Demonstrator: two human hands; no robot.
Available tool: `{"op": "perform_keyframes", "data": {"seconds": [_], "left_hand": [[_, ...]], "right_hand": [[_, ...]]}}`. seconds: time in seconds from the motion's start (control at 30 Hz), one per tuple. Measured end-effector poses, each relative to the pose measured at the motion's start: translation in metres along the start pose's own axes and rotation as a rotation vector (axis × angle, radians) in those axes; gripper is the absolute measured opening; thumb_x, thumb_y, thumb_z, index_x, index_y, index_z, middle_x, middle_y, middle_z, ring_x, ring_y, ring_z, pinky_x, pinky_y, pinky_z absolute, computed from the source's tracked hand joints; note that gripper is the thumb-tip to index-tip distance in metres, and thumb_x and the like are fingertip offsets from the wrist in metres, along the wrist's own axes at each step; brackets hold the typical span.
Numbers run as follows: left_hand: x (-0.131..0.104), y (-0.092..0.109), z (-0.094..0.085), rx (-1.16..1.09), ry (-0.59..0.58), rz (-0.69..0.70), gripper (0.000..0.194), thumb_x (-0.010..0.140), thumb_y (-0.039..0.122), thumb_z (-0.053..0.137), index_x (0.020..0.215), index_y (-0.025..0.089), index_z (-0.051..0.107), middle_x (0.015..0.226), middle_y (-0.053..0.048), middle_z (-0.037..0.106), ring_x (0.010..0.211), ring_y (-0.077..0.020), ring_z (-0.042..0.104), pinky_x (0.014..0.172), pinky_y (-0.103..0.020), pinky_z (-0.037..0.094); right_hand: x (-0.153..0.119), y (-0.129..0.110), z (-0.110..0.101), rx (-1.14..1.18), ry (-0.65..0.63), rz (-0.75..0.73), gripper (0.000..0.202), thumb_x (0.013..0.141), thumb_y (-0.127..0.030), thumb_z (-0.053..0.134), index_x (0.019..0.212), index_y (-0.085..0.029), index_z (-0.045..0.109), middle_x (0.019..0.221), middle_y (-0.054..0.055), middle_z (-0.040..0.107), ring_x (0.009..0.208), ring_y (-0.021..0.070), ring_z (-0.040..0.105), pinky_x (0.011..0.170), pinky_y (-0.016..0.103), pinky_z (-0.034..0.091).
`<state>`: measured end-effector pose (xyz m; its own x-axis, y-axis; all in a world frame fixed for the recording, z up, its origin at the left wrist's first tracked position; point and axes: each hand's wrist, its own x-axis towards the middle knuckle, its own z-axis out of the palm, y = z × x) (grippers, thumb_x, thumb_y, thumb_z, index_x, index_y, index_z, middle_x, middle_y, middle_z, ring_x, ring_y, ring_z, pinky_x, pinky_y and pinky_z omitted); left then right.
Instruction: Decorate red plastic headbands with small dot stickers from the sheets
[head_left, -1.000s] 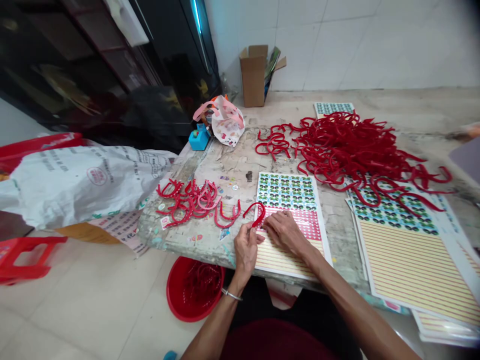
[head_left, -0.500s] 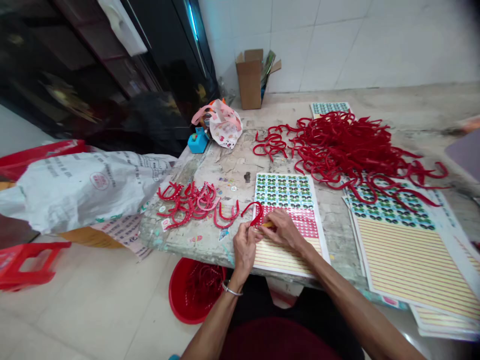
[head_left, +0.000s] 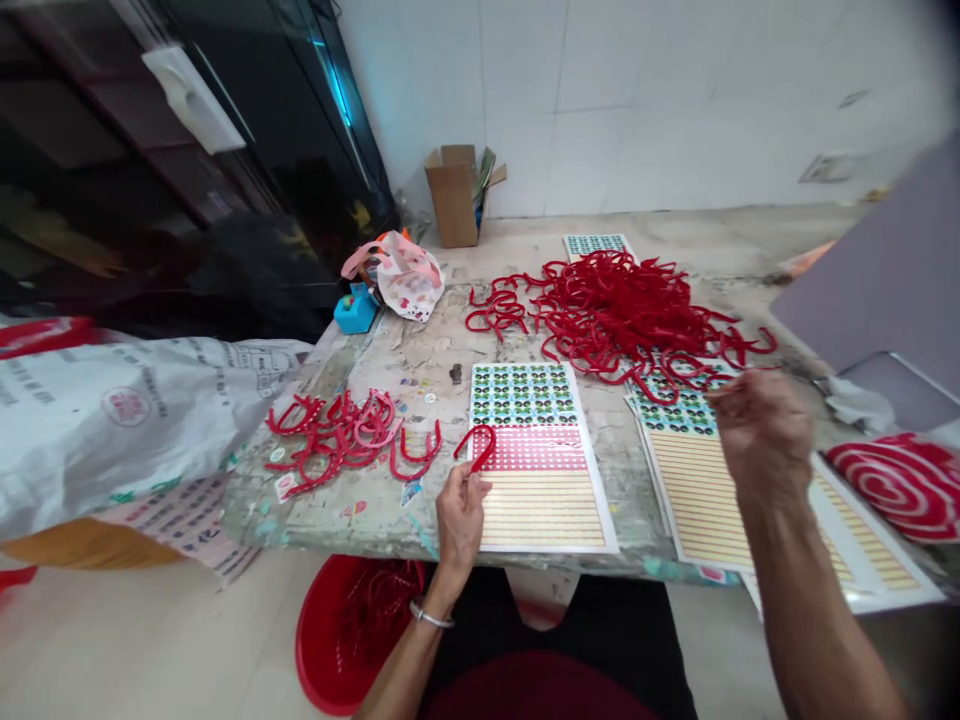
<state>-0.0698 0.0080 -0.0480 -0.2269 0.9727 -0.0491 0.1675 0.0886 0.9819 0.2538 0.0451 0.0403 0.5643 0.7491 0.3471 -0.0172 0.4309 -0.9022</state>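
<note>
Between the fingertips of my left hand (head_left: 460,510) is the end of a red hook-shaped strip (head_left: 487,440), its curve pointing up over the sticker sheet. That sticker sheet (head_left: 540,510) has green-and-blue, pink and yellow-striped bands and lies flat at the table's front edge. My right hand (head_left: 765,430) is raised over the sheets on the right, blurred, with its fingers curled; what it holds, if anything, I cannot make out. A big pile of red curved strips (head_left: 622,300) lies farther back. On the left is a smaller heap of red and pink strips (head_left: 337,440).
More striped sheets (head_left: 697,490) overlap at the right. A red basket (head_left: 315,640) with strips stands on the floor below the table. Farther back are a cardboard box (head_left: 454,205), a pink-and-white bag (head_left: 409,280) and a blue box (head_left: 355,310). A white sack (head_left: 180,410) bulges at left.
My right hand has left the strip and swung up to the right. My left hand keeps hold of the red strip over the sheet. The view has turned to the right.
</note>
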Motion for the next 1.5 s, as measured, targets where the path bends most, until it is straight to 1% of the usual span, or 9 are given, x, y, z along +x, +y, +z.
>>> {"op": "perform_keyframes", "data": {"seconds": [0.1, 0.2, 0.43, 0.67, 0.87, 1.0, 1.23, 1.37, 1.5], "left_hand": [[-0.007, 0.032, 0.007, -0.033, -0.027, 0.012, 0.018, 0.081, 0.032, 0.053, 0.087, 0.016, 0.059, 0.068, -0.002, 0.065, 0.068, -0.017, 0.064, 0.069, -0.029, 0.05], [-0.016, 0.069, 0.019, -0.239, -0.204, -0.012, 0.019, 0.083, 0.032, 0.053, 0.088, 0.016, 0.06, 0.089, -0.007, 0.068, 0.084, -0.0173, 0.063, 0.08, -0.029, 0.047], [-0.025, 0.109, 0.032, -0.418, -0.386, -0.051, 0.019, 0.084, 0.03, 0.053, 0.086, 0.013, 0.061, 0.087, -0.008, 0.067, 0.082, -0.0176, 0.062, 0.08, -0.03, 0.046], [-0.024, 0.11, 0.038, -0.393, -0.314, -0.051, 0.017, 0.082, 0.031, 0.056, 0.086, 0.015, 0.059, 0.086, -0.006, 0.067, 0.081, -0.017, 0.063, 0.076, -0.028, 0.046], [-0.017, 0.119, 0.04, -0.476, -0.278, 0.008, 0.016, 0.084, 0.029, 0.053, 0.09, 0.016, 0.059, 0.087, -0.005, 0.065, 0.08, -0.0149, 0.062, 0.079, -0.028, 0.045], [-0.015, 0.124, 0.044, -0.579, -0.302, -0.004, 0.015, 0.084, 0.027, 0.054, 0.089, 0.014, 0.059, 0.087, -0.006, 0.065, 0.076, -0.0136, 0.061, 0.081, -0.03, 0.045], [-0.024, 0.123, 0.058, -0.6, -0.341, -0.036, 0.015, 0.083, 0.028, 0.055, 0.091, 0.016, 0.059, 0.092, -0.006, 0.066, 0.081, -0.016, 0.063, 0.079, -0.029, 0.047], [-0.029, 0.119, 0.057, -0.586, -0.362, -0.059, 0.016, 0.084, 0.028, 0.055, 0.091, 0.015, 0.059, 0.088, -0.006, 0.067, 0.079, -0.016, 0.064, 0.08, -0.029, 0.046], [-0.031, 0.111, 0.052, -0.563, -0.323, -0.103, 0.017, 0.083, 0.029, 0.055, 0.091, 0.015, 0.06, 0.09, -0.007, 0.067, 0.079, -0.0147, 0.063, 0.08, -0.029, 0.046]], "right_hand": [[-0.03, -0.003, 0.024, -0.173, -0.283, 0.091, 0.014, 0.068, -0.027, 0.07, 0.069, -0.019, 0.058, 0.066, -0.001, 0.055, 0.062, 0.0125, 0.051, 0.061, 0.029, 0.04], [-0.056, -0.009, 0.053, -0.438, -0.661, 0.03, 0.016, 0.073, -0.03, 0.068, 0.074, -0.019, 0.056, 0.07, 0.0, 0.056, 0.064, 0.014, 0.051, 0.06, 0.028, 0.04], [-0.069, -0.029, 0.075, -0.71, -0.874, -0.362, 0.014, 0.082, -0.032, 0.057, 0.08, -0.018, 0.055, 0.073, 0.003, 0.058, 0.07, 0.0167, 0.051, 0.068, 0.032, 0.037], [-0.068, -0.034, 0.074, -0.969, -0.677, -0.559, 0.027, 0.079, -0.044, 0.059, 0.079, -0.018, 0.054, 0.072, 0.003, 0.06, 0.069, 0.0184, 0.051, 0.07, 0.034, 0.034], [-0.078, 0.022, 0.028, -1.099, -0.367, -0.223, 0.031, 0.082, -0.05, 0.051, 0.077, -0.019, 0.054, 0.071, 0.005, 0.06, 0.068, 0.0207, 0.053, 0.064, 0.033, 0.037], [-0.101, 0.045, 0.006, -0.961, -0.272, -0.109, 0.037, 0.078, -0.051, 0.054, 0.091, -0.018, 0.061, 0.092, 0.012, 0.063, 0.088, 0.0289, 0.054, 0.075, 0.042, 0.04], [-0.13, -0.002, 0.064, 0.172, -0.414, 0.702, 0.037, 0.086, -0.047, 0.046, 0.103, -0.02, 0.064, 0.102, 0.01, 0.065, 0.079, 0.0198, 0.06, 0.066, 0.034, 0.049], [-0.126, -0.005, 0.086, 0.382, -0.241, 0.673, 0.023, 0.078, -0.041, 0.061, 0.088, -0.021, 0.067, 0.092, 0.006, 0.067, 0.081, 0.0192, 0.061, 0.069, 0.033, 0.049], [-0.121, -0.004, 0.083, 0.124, -0.145, 0.49, 0.016, 0.074, -0.035, 0.066, 0.079, -0.021, 0.063, 0.075, 0.002, 0.062, 0.071, 0.0168, 0.058, 0.069, 0.032, 0.047]]}}
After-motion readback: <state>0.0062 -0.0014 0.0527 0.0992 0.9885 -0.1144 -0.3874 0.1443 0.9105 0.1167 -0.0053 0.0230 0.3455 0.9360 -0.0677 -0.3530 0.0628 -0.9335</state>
